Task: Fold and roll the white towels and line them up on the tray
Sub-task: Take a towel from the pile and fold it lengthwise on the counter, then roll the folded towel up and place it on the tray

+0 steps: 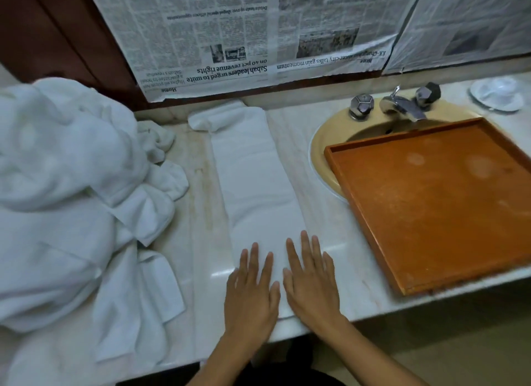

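Note:
A white towel (253, 178), folded into a long narrow strip, runs from the counter's front edge back to the wall, its far end bunched up. My left hand (251, 293) and my right hand (311, 282) lie flat side by side on its near end, fingers straight and pressing down. An orange wooden tray (431, 204) sits at the right, partly over the sink, with nothing in it. A heap of loose white towels (66, 190) fills the left of the counter.
The beige sink (324, 144) with chrome taps (393, 104) lies behind the tray. A small white dish (497, 93) stands at the far right. Newspaper (244, 32) covers the wall behind. The marble counter (198, 213) ends just below my hands.

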{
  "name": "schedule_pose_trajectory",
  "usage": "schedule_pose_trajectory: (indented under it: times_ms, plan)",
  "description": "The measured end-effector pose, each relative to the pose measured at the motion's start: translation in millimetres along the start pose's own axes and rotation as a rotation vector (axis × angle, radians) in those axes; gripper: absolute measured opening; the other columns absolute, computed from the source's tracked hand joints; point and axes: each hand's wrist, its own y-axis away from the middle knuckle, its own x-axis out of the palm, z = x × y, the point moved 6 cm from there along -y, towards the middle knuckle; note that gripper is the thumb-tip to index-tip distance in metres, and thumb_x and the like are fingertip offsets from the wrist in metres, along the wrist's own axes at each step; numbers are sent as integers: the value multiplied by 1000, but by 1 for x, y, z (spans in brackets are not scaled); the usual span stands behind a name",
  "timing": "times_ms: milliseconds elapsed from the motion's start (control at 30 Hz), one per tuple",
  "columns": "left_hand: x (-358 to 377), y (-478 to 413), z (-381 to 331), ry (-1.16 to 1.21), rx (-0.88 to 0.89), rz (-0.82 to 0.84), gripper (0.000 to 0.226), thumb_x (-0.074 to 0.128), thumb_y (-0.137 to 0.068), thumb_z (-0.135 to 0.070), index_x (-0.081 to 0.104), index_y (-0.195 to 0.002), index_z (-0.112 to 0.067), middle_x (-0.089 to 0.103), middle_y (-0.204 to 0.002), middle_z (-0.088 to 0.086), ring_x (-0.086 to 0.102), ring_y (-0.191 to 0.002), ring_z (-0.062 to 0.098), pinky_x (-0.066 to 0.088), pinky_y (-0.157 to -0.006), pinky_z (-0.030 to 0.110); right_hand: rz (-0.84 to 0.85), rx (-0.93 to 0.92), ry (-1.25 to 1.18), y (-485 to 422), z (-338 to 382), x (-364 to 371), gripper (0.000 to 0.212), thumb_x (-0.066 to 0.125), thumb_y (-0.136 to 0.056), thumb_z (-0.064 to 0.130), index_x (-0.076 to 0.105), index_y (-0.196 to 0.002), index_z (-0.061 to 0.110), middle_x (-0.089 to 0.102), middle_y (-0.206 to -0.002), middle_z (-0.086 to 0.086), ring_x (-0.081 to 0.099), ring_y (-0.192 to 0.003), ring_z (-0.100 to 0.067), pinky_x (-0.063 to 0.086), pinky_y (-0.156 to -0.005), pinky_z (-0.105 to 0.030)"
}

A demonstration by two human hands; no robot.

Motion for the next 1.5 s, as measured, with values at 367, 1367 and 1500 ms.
schedule_pose_trajectory:
  times_ms: [367, 1367, 1500]
  plan:
    - [-1, 47, 56, 65, -120, -84, 59, 28, -98, -50, 34, -152, -26, 23, -162, 1, 22, -148, 19, 35, -108, 42, 112, 15, -120, 19, -26, -3, 71, 11, -93, 58, 11, -157, 27, -1, -164, -5, -2, -151, -23, 4, -118, -45]
    - [-16, 78, -11, 15, 174, -362, 41, 88, -63, -19, 70, -98, -25, 66, -108, 3, 60, -95, 23, 46, -71, 35, -1, -295, 15, 60, 23, -18, 44, 68, -57, 48, 57, -92, 24, 55, -94, -2, 52, -79, -20, 47, -59, -33]
    - [-14, 81, -1, -47, 263, -445, 11, 64, -84, -19, 71, -92, -20, 65, -93, -2, 62, -77, 21, 33, -68, 31, -1, -360, -58, 64, 24, -17, 41, 72, -55, 33, 53, -91, 25, 51, -91, 1, 49, -78, -18, 46, -60, -31]
